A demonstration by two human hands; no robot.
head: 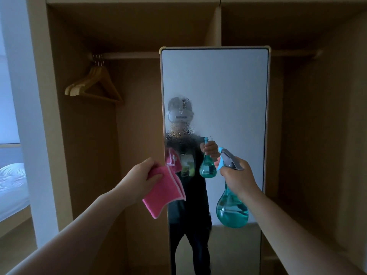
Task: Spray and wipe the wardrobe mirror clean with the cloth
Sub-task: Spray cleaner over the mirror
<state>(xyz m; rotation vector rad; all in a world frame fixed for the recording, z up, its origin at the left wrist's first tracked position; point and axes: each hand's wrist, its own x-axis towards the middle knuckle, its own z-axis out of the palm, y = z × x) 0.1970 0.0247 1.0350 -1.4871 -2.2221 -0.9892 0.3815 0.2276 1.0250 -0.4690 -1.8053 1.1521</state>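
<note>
The left hand [143, 176] pinches the pink cloth [164, 190] near the left edge of the mirror [228, 92]. The right hand [237, 178] grips the teal spray bottle [231, 209], its nozzle toward the glass, where droplets sit on the left part.

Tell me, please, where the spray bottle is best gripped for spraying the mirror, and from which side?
Grip the spray bottle by its slim neck just under the grey trigger head, coming from the back, away from the mirror, so the nozzle faces the glass. The round belly looks too wide to close fingers around. The right hand holds it this way.
</note>
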